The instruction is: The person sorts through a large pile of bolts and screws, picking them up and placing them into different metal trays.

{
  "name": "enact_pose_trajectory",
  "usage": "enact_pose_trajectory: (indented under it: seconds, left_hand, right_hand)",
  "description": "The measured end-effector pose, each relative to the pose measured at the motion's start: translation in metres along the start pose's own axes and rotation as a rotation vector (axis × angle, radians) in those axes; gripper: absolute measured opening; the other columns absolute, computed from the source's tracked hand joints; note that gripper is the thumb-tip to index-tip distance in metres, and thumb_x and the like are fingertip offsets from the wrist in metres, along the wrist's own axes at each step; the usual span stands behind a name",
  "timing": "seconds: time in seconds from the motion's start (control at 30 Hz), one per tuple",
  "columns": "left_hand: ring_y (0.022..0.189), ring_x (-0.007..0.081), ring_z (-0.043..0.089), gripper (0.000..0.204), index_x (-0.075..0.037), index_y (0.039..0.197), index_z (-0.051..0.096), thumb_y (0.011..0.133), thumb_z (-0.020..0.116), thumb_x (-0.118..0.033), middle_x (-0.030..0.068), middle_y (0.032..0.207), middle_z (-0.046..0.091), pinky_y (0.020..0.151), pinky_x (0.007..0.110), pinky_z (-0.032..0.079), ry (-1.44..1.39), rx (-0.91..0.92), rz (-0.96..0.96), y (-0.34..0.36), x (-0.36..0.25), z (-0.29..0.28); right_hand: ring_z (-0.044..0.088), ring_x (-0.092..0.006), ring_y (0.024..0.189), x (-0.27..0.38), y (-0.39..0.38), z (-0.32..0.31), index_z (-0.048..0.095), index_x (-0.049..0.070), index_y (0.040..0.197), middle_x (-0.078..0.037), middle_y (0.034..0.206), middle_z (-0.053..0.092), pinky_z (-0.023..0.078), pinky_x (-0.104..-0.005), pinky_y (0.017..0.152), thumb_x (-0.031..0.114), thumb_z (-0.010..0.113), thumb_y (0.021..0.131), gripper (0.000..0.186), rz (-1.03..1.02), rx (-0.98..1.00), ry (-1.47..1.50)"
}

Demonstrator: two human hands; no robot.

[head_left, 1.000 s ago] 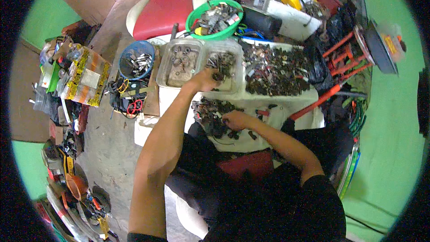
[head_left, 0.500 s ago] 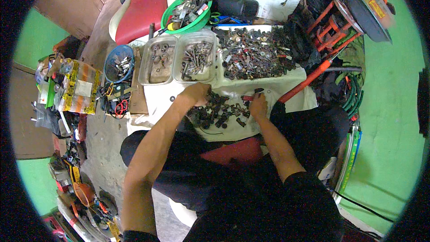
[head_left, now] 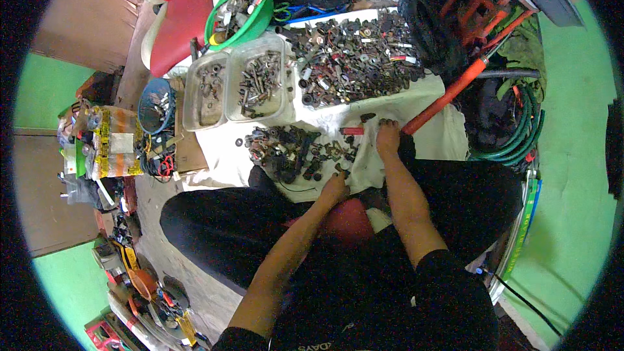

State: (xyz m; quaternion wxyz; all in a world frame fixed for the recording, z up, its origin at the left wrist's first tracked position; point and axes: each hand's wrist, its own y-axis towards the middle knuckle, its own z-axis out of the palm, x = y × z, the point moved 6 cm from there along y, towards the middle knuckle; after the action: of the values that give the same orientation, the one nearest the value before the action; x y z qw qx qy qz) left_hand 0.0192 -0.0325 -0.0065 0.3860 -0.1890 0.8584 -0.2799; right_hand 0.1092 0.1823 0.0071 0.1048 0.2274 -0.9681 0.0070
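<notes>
My left hand (head_left: pixel 335 188) is closed at the near right side of a pile of small dark metal and rubber parts (head_left: pixel 286 153). A small dark piece shows at its fingertips; whether it is gripped I cannot tell. On the right, the fingers of my right hand (head_left: pixel 388 136) are curled onto the white cloth (head_left: pixel 312 117), which rises in a fold beside it. A red-handled piece (head_left: pixel 351 130) and a small dark part (head_left: pixel 368 117) lie on the cloth just left of that hand.
Beyond are two clear plastic trays (head_left: pixel 188 117) of bolts and fittings and a wide heap of mixed parts (head_left: pixel 357 58). A green basin (head_left: pixel 265 16) and blue basket (head_left: pixel 142 107) stand left. A red-orange bar (head_left: pixel 448 96) slants in from the right, near coiled green hose (head_left: pixel 530 136).
My left hand has moved from the far side of the pile to its near right side. My right hand has left the red-handled piece and shifted slightly right and farther away.
</notes>
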Motion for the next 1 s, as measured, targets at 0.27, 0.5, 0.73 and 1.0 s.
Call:
enact_pose_trajectory:
  seconds: [0.27, 0.5, 0.73, 1.0]
  left_hand:
    - [0.125, 0.0317, 0.036, 0.048, -0.011, 0.129, 0.042, 0.082, 0.049, -0.013, 0.0135, 0.136, 0.036, 0.1, 0.045, 0.033, 0.556, -0.184, 0.387, 0.003, -0.042, -0.022]
    - [0.133, 0.0263, 0.026, 0.049, -0.02, 0.132, 0.042, 0.083, 0.049, -0.017, 0.0035, 0.143, 0.03, 0.106, 0.054, 0.019, 0.642, -0.256, 0.276, 0.02, -0.021, -0.021]
    - [0.13, 0.0263, 0.03, 0.046, -0.015, 0.132, 0.042, 0.086, 0.046, -0.015, 0.0034, 0.143, 0.032, 0.106, 0.055, 0.018, 0.704, -0.373, 0.048, 0.016, 0.005, -0.051]
    - [0.118, 0.0304, 0.041, 0.04, -0.005, 0.122, 0.046, 0.082, 0.048, -0.007, 0.0129, 0.125, 0.046, 0.1, 0.047, 0.032, 0.481, -0.556, -0.022, -0.007, 0.02, -0.088]
  right_hand:
    - [0.053, -0.0394, 0.096, 0.043, -0.023, 0.007, 0.056, 0.004, 0.105, -0.022, 0.11, 0.05, 0.045, -0.0434, 0.082, 0.005, 0.05, 0.081, 0.024, 0.037, -0.049, 0.442]
    - [0.046, -0.0367, 0.115, 0.075, -0.024, -0.019, 0.053, 0.011, 0.113, -0.017, 0.124, 0.046, 0.041, -0.0415, 0.096, 0.004, 0.051, 0.078, 0.036, -0.131, 0.284, 0.508]
    - [0.05, -0.0326, 0.104, 0.089, -0.019, 0.0, 0.056, 0.006, 0.106, -0.016, 0.112, 0.052, 0.043, -0.0425, 0.088, 0.012, 0.061, 0.073, 0.034, -0.199, 0.297, 0.155]
    - [0.052, -0.031, 0.1, 0.073, -0.016, 0.001, 0.061, 0.011, 0.104, -0.011, 0.098, 0.062, 0.035, -0.0492, 0.089, 0.028, 0.064, 0.075, 0.035, 0.125, 0.098, 0.303]
